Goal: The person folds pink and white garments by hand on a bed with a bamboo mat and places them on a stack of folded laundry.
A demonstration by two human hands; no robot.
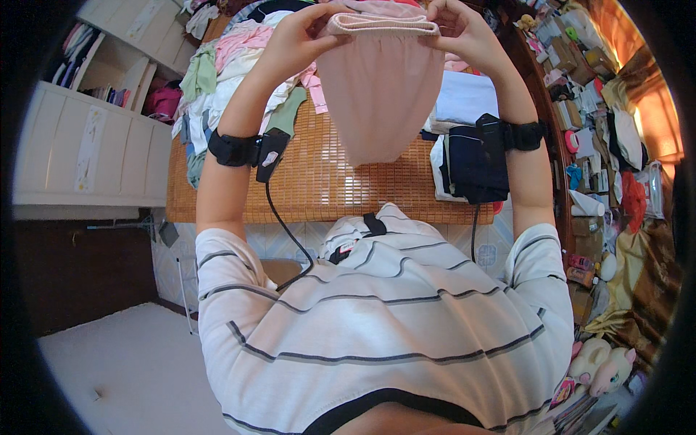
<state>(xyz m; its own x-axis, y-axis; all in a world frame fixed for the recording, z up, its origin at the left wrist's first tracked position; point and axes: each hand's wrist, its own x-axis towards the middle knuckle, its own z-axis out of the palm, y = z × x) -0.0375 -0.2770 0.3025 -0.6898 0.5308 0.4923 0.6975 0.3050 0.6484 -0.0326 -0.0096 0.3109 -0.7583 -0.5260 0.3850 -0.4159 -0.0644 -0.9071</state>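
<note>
The left hand (308,36) and the right hand (467,36) hold up a pink garment (380,101) by the two ends of its gathered waistband (384,25), thumbs and fingers pinched narrowly on the cloth; the garment hangs down between the forearms, above a brown woven mat (312,196); its lower end is rounded and narrower than its top.

Beyond the left forearm lies a loose heap of clothes (235,72), white, pink and green; near the right forearm sit dark folded clothes (475,170), with a pale blue folded cloth (467,98) just beyond them; each forearm wears a black strap (233,150) with a small box on it; a white cabinet (94,152) stands at the left, and a stuffed toy (605,370) lies at the lower right.
</note>
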